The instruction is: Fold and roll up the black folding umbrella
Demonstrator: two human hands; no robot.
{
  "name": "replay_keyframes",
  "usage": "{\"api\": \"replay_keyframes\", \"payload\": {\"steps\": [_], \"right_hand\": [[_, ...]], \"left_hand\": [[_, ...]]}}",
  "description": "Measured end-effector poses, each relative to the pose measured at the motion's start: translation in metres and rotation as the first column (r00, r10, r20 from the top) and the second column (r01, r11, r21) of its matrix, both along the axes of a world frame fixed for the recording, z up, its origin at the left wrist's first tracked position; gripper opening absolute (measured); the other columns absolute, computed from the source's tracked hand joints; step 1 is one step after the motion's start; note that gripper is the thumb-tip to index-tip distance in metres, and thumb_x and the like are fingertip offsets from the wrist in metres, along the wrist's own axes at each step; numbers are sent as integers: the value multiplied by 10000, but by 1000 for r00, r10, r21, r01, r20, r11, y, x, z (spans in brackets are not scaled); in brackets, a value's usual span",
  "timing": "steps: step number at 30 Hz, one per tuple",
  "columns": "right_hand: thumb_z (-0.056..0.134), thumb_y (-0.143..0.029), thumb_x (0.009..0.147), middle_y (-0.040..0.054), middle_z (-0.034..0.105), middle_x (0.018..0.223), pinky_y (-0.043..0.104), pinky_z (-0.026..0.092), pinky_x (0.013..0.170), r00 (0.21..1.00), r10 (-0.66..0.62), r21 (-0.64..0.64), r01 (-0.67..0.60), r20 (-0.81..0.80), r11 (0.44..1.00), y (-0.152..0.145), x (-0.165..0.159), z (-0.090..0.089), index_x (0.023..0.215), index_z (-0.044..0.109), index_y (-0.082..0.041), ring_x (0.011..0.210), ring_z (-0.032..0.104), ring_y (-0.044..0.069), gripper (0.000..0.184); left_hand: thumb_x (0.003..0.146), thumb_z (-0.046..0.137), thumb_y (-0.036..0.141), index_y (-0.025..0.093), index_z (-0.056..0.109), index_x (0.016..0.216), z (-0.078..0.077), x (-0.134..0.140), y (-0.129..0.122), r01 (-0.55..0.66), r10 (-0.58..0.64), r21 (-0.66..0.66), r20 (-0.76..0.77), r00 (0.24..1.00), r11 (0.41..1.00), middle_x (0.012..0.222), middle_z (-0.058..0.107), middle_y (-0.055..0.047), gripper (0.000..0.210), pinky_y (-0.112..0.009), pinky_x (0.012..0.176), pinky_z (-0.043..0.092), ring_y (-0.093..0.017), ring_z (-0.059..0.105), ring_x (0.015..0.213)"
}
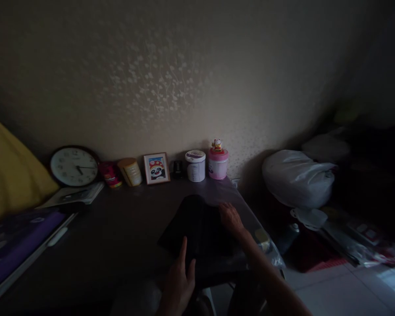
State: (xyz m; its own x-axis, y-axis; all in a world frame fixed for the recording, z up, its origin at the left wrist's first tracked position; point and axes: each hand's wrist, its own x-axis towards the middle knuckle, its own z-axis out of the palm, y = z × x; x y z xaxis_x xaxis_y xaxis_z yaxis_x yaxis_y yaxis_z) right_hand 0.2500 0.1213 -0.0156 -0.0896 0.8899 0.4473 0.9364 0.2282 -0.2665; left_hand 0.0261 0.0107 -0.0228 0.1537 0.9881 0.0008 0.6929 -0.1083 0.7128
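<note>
A dark, black piece of cloth [197,228] lies folded on the grey-covered table, with a rounded raised part at its far end. Its exact kind is hard to make out in the dim light. My right hand [229,216] rests on the right edge of the cloth, fingers laid over it and pointing left. At the near edge is my left hand [181,276], its index finger stretched forward against the cloth and its thumb apart. The other left fingers are mostly hidden.
Along the wall stand a round clock [74,166], a panda picture frame [156,168], a white tub [195,166] and a pink tub [217,164] topped by a figurine. A purple item [23,241] lies left. White bags [298,177] sit beyond the table's right edge.
</note>
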Motion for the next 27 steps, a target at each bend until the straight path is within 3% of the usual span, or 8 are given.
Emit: {"api": "replay_keyframes", "payload": {"steps": [5,10,16,18,20,22,26,27], "right_hand": [[482,-236,842,76,593,1133,338,396,927,949,290,-20,-295,-126,955,-14,-26,7,1058,591,-189,1051,527,184,246],[529,-256,820,76,583,1103,330,396,899,884,455,-120,-466,-110,876,-55,-29,8,1004,617,-197,1018,520,184,213],[417,-277,882,24,610,780,246,426,719,753,639,-258,-656,-159,709,-96,-24,18,771,637,-189,757,552,125,262],[371,-285,903,14,606,743,224,427,668,787,569,-247,-616,-240,748,-91,-23,22,812,630,-186,692,549,108,292],[383,-288,897,45,627,884,254,430,749,867,413,-159,-466,-278,870,-82,-23,24,937,618,-186,813,566,132,260],[438,-279,865,79,615,1026,317,399,860,909,337,-98,-370,-246,924,-73,-24,23,1012,609,-182,963,543,177,244],[441,-272,855,43,659,924,257,432,778,856,440,-248,-504,-273,827,-70,-24,19,938,645,-203,848,591,151,232],[426,-276,861,34,663,917,240,434,756,869,390,-257,-469,-304,845,-71,-22,18,948,643,-209,829,599,142,243]], "left_hand": [[871,306,271,154,141,1401,2,-6,4,5,-5,4,34,999,1000,1384,379,-95,567,-295,999,348,-165,417,1230],[872,335,271,178,155,1400,3,-13,7,8,-7,16,-42,999,1000,1386,385,-66,565,-247,964,376,-148,429,1220],[862,350,253,196,174,1397,3,-13,6,18,-10,52,-157,988,998,1329,466,-61,566,-240,900,417,-155,521,1132],[865,346,252,194,162,1400,3,-13,5,23,-13,53,-173,985,998,1305,494,-68,568,-243,880,428,-156,540,1107],[868,337,248,182,164,1399,3,-12,4,34,-20,70,-190,982,997,1323,473,-72,563,-239,890,419,-150,522,1127],[866,334,242,174,176,1396,3,-12,4,38,-18,90,-211,977,995,1346,444,-72,558,-237,912,403,-147,498,1155],[867,332,237,185,153,1401,4,-12,2,49,-26,97,-225,974,994,1369,415,-58,566,-224,920,395,-136,466,1185],[869,329,238,188,146,1402,4,-12,1,52,-27,101,-228,973,994,1370,414,-56,566,-221,918,396,-133,466,1186]]}}
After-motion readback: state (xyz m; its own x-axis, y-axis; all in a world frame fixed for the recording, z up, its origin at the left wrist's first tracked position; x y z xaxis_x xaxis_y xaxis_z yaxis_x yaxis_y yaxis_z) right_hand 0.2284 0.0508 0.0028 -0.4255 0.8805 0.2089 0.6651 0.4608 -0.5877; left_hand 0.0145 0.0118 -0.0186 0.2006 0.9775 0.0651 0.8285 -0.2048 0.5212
